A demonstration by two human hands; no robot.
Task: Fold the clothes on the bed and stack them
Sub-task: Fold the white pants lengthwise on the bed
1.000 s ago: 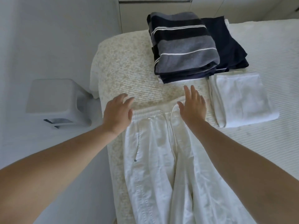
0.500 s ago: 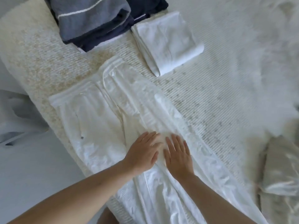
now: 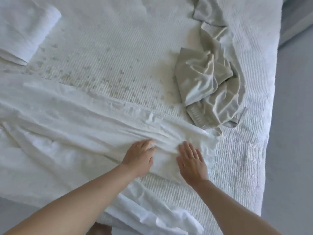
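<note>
Head view: at upper left you see a folded white cloth point(image 3: 25, 29) on the bed point(image 3: 118, 39). White trousers point(image 3: 67, 112) stretch from the left edge to lower centre. Your left hand point(image 3: 139, 158) rests on them, fingers loosely bent, gripping nothing; just right, your right hand point(image 3: 192, 162) presses flat, fingers straight. A crumpled grey garment point(image 3: 208, 85) lies at upper right.

Grey floor point(image 3: 294, 133) beside the bed

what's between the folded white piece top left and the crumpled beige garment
Only bare ribbed bedspread lies between the folded white piece and the crumpled beige garment, as the head view shows.
</note>
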